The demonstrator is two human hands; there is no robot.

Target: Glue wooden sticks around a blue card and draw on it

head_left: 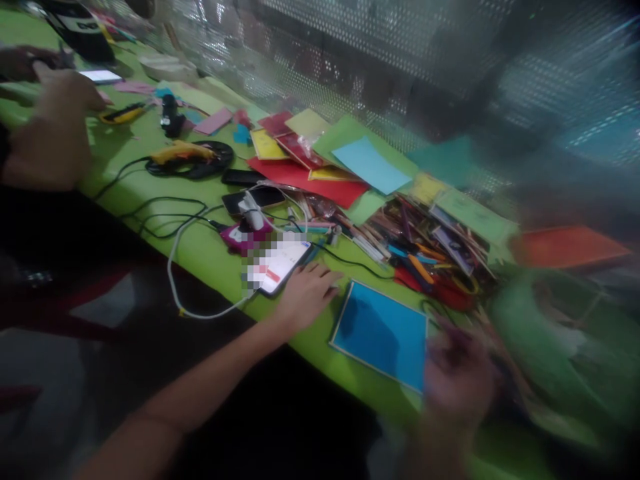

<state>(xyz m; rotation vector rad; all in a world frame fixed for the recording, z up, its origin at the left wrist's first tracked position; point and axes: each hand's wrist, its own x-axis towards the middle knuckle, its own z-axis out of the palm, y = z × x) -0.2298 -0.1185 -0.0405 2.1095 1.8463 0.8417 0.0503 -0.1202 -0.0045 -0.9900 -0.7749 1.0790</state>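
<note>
My left hand point(309, 297) lies palm down on the green tabletop beside a lit phone point(283, 263), its fingers stretched out near the phone's right edge. A white cable runs to the phone's lower end. Just right of that hand lies a blue rectangular card point(383, 333) with a thin pale border along its edges. My right hand point(457, 377) is at the card's right edge, smeared by motion. Whether its fingers grip the card or anything else cannot be made out.
Pens, pliers and scissors crowd a pile point(420, 253) behind the card. Coloured paper point(370, 163), a yellow glue gun point(183, 153) and a purple power strip point(245, 235) lie farther left. A green bag point(540, 333) stands right. Another person's hand point(75, 87) works at far left.
</note>
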